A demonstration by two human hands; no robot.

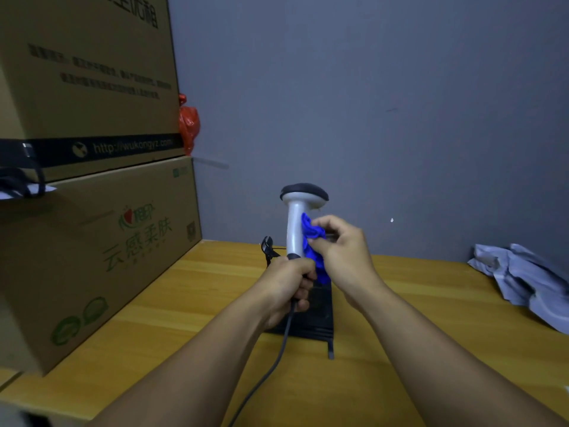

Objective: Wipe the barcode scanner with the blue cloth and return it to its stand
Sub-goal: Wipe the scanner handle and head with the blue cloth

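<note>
Blue cloth (312, 245) is bunched in our right hand (341, 251), and we are pressing it against the right side of the barcode scanner (297, 217), along its pale grey handle just under the dark head. Our right fingers (321, 223) are pinched together on the cloth, with the thumb and forefinger gathering the folds.

We are holding the scanner upright above the table (197, 309) with our left hand (289, 288), whose fingers are wrapped tight around the bottom of the handle. Its dark cable (277, 355) is dropping from below that fist and trailing toward us over the wood. The scanner's head is pointing to the right, near the grey wall (369, 87).

We are keeping the scanner off its stand (320, 315), whose black base is sitting on the table directly beneath and behind our hands; part of it is hidden by them.

Two stacked cardboard boxes (92, 226) are standing at the left edge of the table, with a red plastic bag (188, 124) tucked behind the upper one. A crumpled grey bag (523, 275) is lying on the far right of the table, well apart from the scanner.
</note>
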